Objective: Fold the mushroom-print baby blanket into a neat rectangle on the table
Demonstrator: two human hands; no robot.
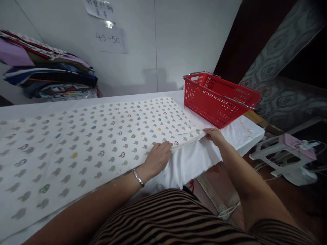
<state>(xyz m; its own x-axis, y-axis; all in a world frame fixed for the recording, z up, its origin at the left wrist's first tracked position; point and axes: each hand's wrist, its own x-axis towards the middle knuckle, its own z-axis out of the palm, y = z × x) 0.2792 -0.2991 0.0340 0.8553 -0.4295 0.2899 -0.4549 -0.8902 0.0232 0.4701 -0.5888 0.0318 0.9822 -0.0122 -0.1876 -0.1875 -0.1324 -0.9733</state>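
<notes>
A long white cloth [84,143] printed with grey mushrooms and a few coloured ones is spread over the table, running out of view at the left. Its near right corner is pinched in my right hand [214,135], fingers closed on the edge. My left hand [158,158], with a silver bracelet at the wrist, rests on the cloth's near edge, fingers laid flat and not gripping. Between the two hands the edge runs fairly straight, with slight creases and layers showing at the border.
A red plastic basket [217,102] with metal handles stands at the table's right end. White fabric [189,166] covers the table. Folded textiles [58,73] are piled at the back left. A white stool [278,160] is on the floor to the right. Paper signs [108,38] hang on the wall.
</notes>
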